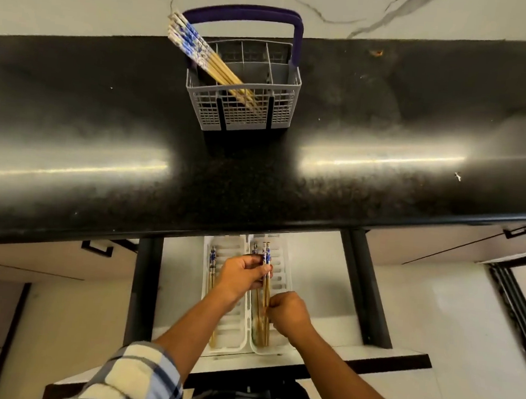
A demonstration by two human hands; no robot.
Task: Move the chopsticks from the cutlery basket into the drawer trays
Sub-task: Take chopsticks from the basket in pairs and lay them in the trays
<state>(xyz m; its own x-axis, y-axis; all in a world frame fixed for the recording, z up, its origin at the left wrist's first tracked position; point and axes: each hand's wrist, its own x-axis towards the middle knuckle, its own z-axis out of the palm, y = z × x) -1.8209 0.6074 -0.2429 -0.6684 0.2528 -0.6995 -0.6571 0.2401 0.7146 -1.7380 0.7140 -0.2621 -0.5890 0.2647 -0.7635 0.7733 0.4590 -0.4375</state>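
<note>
A grey cutlery basket [243, 104] with a purple handle stands on the black counter, holding several bamboo chopsticks [203, 58] with blue-and-white tops that lean to the left. Below, in the open drawer, two white trays lie side by side. The left tray [226, 330] holds chopsticks [212, 267] along its left side. Over the right tray [284, 275], my left hand [242, 275] and my right hand [289, 315] both grip a pair of chopsticks [268, 255], left near the patterned tops, right near the wooden middle. More chopsticks lie in that tray beneath.
The black counter [257, 174] overhangs the back of the drawer [319, 265]. Dark drawer rails run on both sides. White cabinet fronts with black handles flank the drawer. A marble wall rises behind the basket.
</note>
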